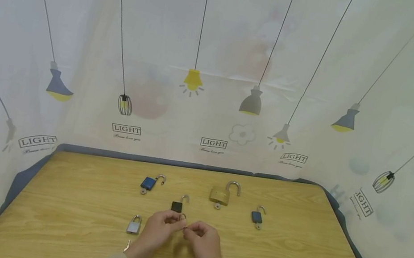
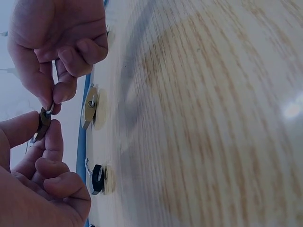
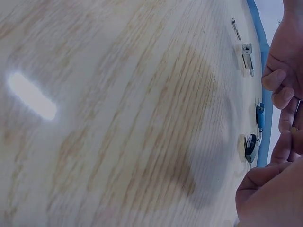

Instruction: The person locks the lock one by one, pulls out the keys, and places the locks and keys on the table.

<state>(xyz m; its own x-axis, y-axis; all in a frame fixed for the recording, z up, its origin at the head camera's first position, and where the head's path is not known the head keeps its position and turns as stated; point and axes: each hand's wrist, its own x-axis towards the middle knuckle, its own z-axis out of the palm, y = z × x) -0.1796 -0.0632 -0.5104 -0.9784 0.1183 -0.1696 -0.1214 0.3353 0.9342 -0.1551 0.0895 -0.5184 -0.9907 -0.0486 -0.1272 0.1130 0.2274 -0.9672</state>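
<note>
Table: the lower half of the head view is filled by the wooden table (image 1: pixel 292 255); a small padlock (image 2: pixel 44 126) is held above it, at the lower middle of that view.
Left hand: the padlock's body is pinched between the thumb and fingers of the left hand (image 1: pixel 159 230), which is reached in from the bottom edge, left of centre.
Right hand: from right of centre, the right hand (image 1: pixel 207 242) is angled inward, a small metal piece (image 2: pixel 50 110) pinched at its fingertips.
Gap: the two sets of fingertips are brought almost together, the padlock gripped more fully by the left.
Padlock's long axis: in the left wrist view it is tilted slightly off upright, its upper end turned to the right fingertips.
Metal piece: a key is suggested, but it is too small and covered to be told surely.
</note>
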